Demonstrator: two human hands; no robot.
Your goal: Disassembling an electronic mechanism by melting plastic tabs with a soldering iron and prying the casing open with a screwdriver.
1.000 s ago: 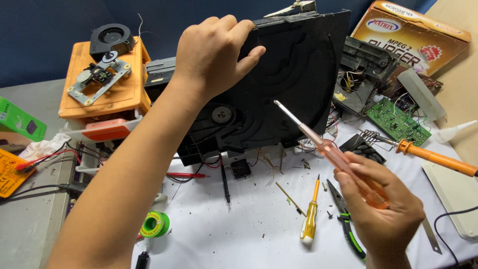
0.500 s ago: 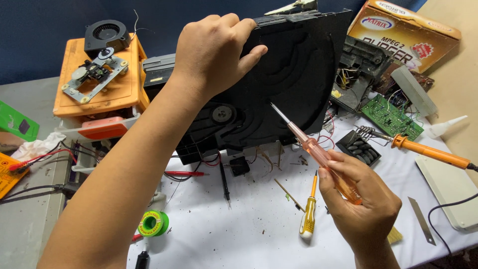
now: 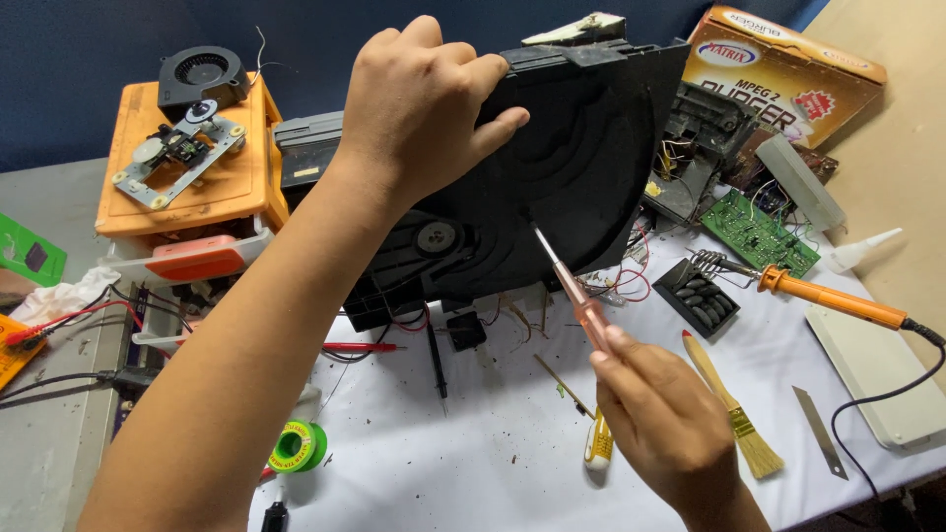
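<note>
Pressure should be kept light: the black disc-drive tray [image 3: 552,187] is held tilted above the counter [image 3: 473,463] by the clamped left hand [image 3: 419,108], while the screwdriver [image 3: 572,291] (translucent red handle) is gripped by the right hand [image 3: 660,424], tip squarely seated.

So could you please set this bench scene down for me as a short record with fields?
Left hand: left hand grips the top edge of the black disc-drive tray, holding it tilted up on edge.
Right hand: right hand holds a clear-handled screwdriver, tip on the tray's underside.
Near right hand: paintbrush, yellow screwdriver, metal blade.
Right side: orange soldering iron, green circuit board.
Left side: orange case, solder spool.
Surface: white table cover, strewn with small debris.
</note>
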